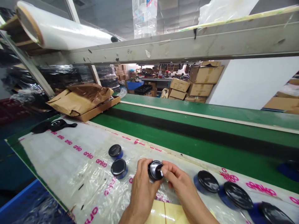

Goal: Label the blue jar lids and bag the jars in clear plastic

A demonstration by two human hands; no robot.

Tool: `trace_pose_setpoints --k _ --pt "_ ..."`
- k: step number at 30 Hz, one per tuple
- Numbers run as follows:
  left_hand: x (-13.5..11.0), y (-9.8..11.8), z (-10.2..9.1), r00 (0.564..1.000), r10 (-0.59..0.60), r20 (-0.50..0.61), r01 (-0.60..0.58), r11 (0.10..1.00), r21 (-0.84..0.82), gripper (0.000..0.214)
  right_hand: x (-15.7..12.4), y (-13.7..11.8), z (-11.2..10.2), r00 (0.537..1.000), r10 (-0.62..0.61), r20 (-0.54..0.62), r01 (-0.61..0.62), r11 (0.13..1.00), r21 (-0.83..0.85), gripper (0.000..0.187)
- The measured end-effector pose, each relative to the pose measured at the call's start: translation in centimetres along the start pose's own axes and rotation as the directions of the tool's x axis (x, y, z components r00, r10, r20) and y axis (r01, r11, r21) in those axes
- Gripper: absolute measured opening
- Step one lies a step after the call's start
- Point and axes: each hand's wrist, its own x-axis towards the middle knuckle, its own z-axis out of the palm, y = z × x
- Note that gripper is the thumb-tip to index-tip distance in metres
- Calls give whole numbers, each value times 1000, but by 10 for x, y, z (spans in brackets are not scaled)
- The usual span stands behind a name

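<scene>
Hands (pixel 142 191) (pixel 181 189) around black-capped container (pixel 155 170), containers (pixel 118 167) beside

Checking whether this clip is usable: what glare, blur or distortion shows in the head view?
In the head view, glare streaks the glossy black cap held between the left hand and right hand, and the plastic film roll; the black cap at the lower right corner looks blurred; wide-angle distortion stretches the green conveyor belt into a steep slant.
</scene>
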Motion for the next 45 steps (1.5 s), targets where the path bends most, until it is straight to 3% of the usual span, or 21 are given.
trace_pose_setpoints --k 12,37,45 --pt "0 3 1 999 -23 29 23 1000 -10 41 -1 -1 3 1000 -16 14 17 1000 -15 42" --pt "-1 1 -1 1000 -4 29 4 1000 -17 42 3 7 9 985 -171 1 171 985 22 41" --pt "-1 0 0 1000 7 21 -6 1000 -19 45 3 13 9 976 -217 -1 217 975 -41 35"
